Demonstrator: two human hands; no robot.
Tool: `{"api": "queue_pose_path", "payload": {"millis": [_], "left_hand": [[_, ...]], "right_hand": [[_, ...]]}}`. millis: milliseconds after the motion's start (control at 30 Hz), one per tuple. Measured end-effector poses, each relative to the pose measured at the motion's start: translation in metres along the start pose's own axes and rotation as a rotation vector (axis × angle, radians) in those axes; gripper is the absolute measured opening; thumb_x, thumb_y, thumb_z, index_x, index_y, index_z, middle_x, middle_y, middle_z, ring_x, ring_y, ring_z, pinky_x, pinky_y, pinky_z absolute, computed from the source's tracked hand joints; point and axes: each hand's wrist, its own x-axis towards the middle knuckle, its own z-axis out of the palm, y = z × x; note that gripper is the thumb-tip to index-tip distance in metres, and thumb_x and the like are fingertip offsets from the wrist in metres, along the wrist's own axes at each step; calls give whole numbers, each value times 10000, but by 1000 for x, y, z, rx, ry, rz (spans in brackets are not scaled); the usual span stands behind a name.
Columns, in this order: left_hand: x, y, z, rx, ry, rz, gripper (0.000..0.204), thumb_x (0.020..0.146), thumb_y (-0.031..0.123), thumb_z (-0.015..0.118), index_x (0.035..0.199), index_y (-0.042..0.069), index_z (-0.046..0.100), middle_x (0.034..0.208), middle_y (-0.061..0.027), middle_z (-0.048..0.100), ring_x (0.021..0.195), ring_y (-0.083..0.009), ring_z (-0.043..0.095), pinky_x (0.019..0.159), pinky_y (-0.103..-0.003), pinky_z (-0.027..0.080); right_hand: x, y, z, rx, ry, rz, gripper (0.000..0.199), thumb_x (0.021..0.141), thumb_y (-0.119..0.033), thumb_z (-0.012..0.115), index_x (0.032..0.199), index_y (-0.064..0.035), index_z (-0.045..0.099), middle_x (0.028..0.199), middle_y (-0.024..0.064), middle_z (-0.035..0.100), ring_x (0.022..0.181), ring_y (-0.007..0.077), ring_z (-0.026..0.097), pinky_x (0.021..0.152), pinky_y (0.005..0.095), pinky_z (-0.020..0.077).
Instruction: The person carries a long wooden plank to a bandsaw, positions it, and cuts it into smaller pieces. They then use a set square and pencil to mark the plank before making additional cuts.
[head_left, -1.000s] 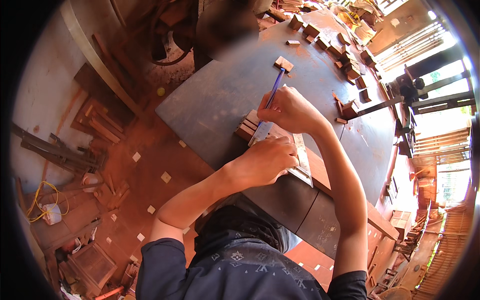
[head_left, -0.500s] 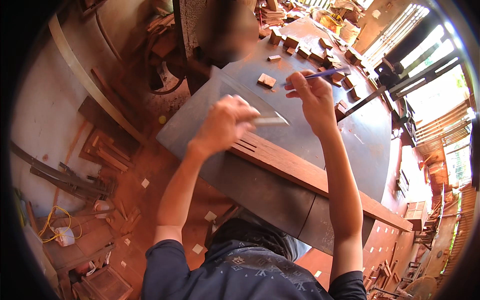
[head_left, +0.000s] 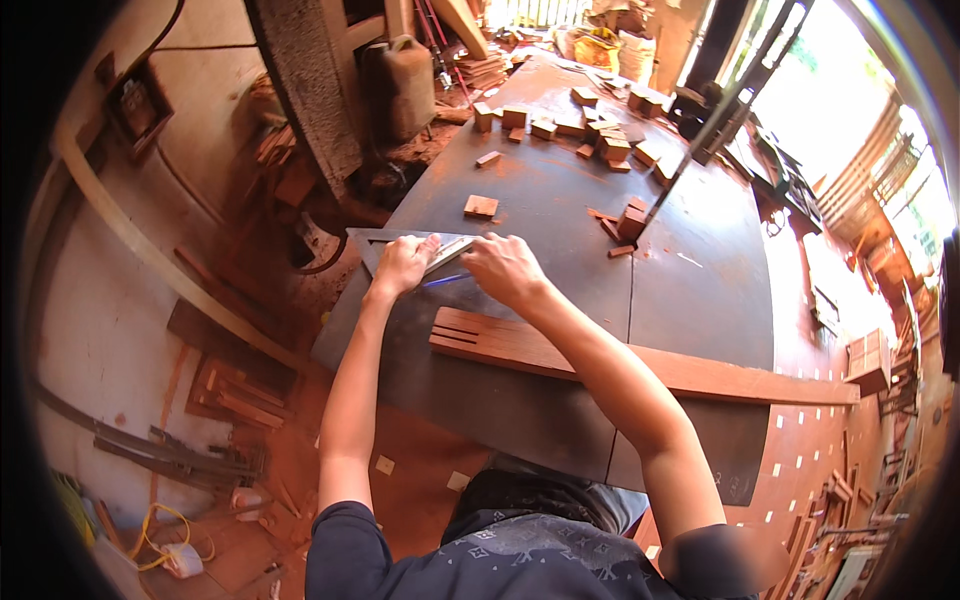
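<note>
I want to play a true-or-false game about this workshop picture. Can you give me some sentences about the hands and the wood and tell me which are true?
1. The left hand rests on a flat grey metal square ruler. True.
2. The right hand holds a hammer. False: it is by a thin blue pencil lying on the dark grey metal table.
3. A long reddish-brown wooden plank lies across the table, nearer the person than both hands. True.
4. The small wooden blocks are stacked on the plank. False: they lie scattered at the table's far end.
5. The plank's left end has slots cut into it. True.
</note>
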Motion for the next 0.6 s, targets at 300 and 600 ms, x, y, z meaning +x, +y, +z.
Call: {"api": "queue_pose_path", "payload": {"millis": [300,600], "left_hand": [[-19,24,-1,103,-14,111,492,815,254,898,1244,52,767,1166,-176,739,1122,-356,706,995,-448,546],[-99,77,-41,-69,152,182,381,815,114,883,1170,30,770,1100,-130,762,942,-251,734,841,-378,580]], "right_hand": [[-55,-1,-33,238,300,77,145,913,-150,703,1020,-52,717,1047,125,696,1019,301,702,826,431,591],[-263,20,-85,294,534,492,263,898,-179,794,1130,-69,738,1067,139,719,1043,349,684,925,475,560]]}}
